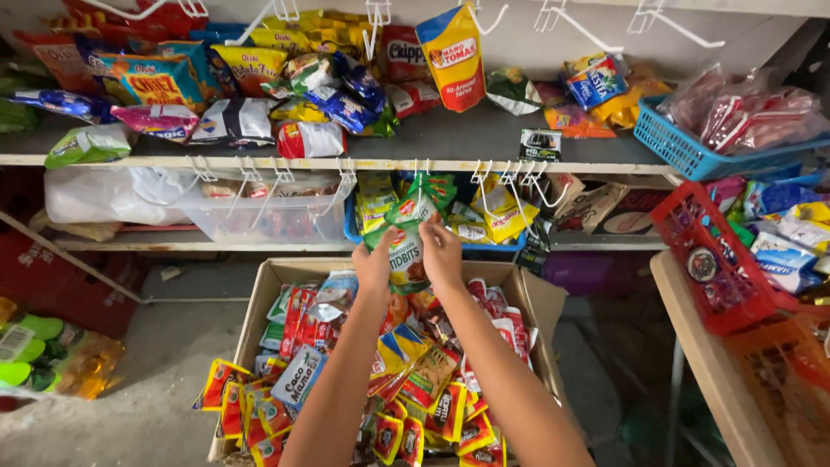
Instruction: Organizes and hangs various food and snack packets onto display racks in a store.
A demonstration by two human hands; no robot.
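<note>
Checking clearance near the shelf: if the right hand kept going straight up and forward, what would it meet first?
Probably the white wire hooks on the shelf edge, above the right hand and its green snack packet; depth is unclear.

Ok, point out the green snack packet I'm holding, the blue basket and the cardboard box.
green snack packet (406,251), head view, middle of its front, between the left hand (373,266) and right hand (441,255).
blue basket (670,143), head view, its front wall.
cardboard box (278,275), head view, far left rim.
</note>
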